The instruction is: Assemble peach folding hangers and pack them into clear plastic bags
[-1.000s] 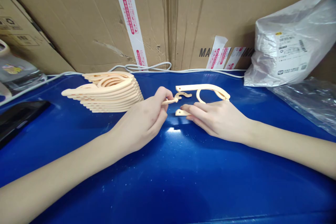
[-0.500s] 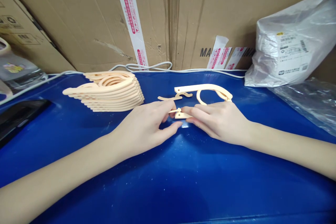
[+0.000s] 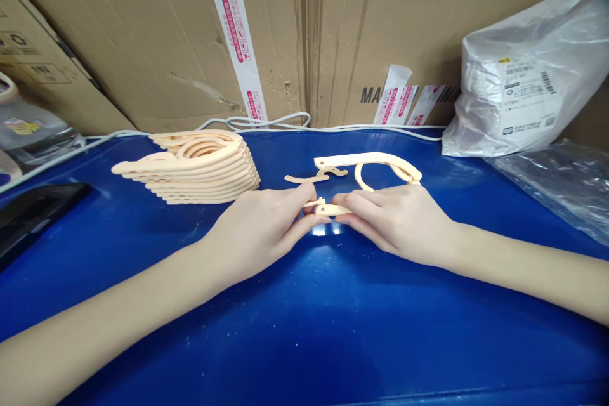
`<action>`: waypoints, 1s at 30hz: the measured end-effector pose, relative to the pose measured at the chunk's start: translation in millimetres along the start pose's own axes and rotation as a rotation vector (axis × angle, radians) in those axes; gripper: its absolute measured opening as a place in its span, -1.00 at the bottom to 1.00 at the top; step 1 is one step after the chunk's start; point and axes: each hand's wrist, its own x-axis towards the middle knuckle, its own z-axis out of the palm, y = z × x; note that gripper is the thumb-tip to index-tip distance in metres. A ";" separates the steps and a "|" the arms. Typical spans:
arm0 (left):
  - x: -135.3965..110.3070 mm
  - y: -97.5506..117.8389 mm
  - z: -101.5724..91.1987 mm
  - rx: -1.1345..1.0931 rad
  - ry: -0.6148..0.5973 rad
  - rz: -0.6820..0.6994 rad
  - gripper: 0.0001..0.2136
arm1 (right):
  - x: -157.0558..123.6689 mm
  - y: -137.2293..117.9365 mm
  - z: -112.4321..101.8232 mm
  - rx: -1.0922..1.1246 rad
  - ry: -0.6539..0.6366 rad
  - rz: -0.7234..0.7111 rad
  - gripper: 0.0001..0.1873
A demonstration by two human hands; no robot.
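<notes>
My left hand is closed, pinching a thin cream plastic hook piece between thumb and fingers. Its small end meets the holed tip of a cream hanger arm, which my right hand grips; the rest of that arm is hidden under the fingers. Just behind my hands lies a loose S-shaped hook. Right of it rests another hanger piece with a curved inner arm, partly covered by my right hand. A neat stack of folded cream hangers sits to the left.
Cardboard boxes stand along the back of the blue tabletop. A white cable runs before them. A wrapped parcel and clear plastic are at right; a black phone-like object and a transparent container at left.
My left thumb has closed in against the hook piece and the hanger arm's tip. Both hands stay in nearly the same place. The whole view has shifted very slightly.
</notes>
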 end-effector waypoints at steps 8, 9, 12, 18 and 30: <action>-0.4 -3.6 4.9 0.392 0.159 0.227 -0.61 | -0.5 -0.9 -0.1 0.093 -0.013 0.058 -0.64; -0.1 -3.6 5.0 0.427 0.173 0.253 -0.61 | -0.5 -1.1 -0.4 0.104 -0.021 0.064 -0.64; 0.4 -2.1 2.9 0.532 0.178 0.306 -0.63 | 0.2 -1.2 -2.1 0.140 -0.063 0.083 -0.61; 0.0 2.9 -2.9 0.701 0.189 0.372 -0.64 | 5.2 -0.9 -8.6 0.312 -0.159 0.136 -0.60; 1.6 -0.8 -5.8 0.063 0.013 0.089 -0.68 | -0.1 6.6 -1.6 0.050 0.008 0.009 -0.64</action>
